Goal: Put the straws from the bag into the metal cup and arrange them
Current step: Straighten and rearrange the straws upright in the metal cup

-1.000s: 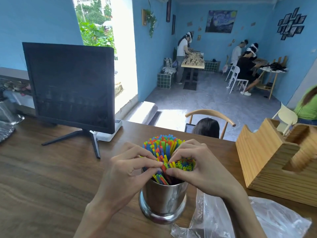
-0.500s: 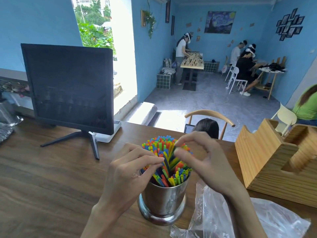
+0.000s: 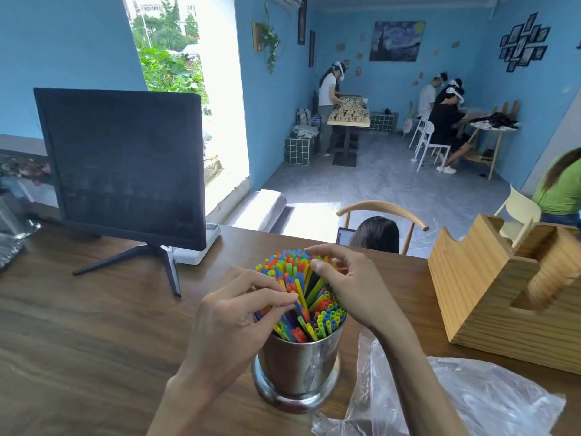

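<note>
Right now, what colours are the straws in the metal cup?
Mixed: red, orange, yellow, green and blue straws, clearest in the head view.

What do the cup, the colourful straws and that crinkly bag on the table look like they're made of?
The cup looks like polished steel: a mirror-like wall that reflects its surroundings. The straws look like plastic: thin hollow tubes in bright, even colours. The bag looks like thin clear plastic film: see-through, wrinkled and glossy. The table shows brown wood grain, though it could be veneer.

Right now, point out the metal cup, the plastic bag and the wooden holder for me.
metal cup (image 3: 298,366): head view, on its shiny side wall below the straws.
plastic bag (image 3: 465,401): head view, on the crumpled clear film lying on the table.
wooden holder (image 3: 471,297): head view, on its slanted front face.
</note>
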`<state>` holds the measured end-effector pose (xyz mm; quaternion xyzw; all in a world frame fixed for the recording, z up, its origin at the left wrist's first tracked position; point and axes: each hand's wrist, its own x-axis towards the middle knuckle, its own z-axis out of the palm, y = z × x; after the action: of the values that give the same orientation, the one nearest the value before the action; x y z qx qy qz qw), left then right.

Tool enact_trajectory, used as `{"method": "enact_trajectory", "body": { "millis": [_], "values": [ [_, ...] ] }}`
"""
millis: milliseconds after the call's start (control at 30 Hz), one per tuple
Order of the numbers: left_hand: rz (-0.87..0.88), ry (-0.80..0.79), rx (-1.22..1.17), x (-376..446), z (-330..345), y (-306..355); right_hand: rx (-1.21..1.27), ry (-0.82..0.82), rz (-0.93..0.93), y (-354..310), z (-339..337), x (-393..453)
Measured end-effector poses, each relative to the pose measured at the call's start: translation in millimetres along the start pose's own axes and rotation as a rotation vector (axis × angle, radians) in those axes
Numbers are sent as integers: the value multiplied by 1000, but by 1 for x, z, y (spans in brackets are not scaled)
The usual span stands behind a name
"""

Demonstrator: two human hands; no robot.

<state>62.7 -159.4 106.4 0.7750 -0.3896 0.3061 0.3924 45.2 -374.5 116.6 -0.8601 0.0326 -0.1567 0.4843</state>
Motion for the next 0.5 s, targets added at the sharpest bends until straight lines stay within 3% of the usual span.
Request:
{"method": "enact_trajectory", "body": {
  "millis": [233,400,500],
  "values": [
    [-3,0,-3,-1,0,0,-126,104,-59,-6,-3,-5],
    [-9,-10,12,-2,-2,0,-485,124,-117,-15,-4,-16],
    [-13,-17,12,-3,-3,-1,-535,155,-175,-19,-1,-21]
  ]
}}
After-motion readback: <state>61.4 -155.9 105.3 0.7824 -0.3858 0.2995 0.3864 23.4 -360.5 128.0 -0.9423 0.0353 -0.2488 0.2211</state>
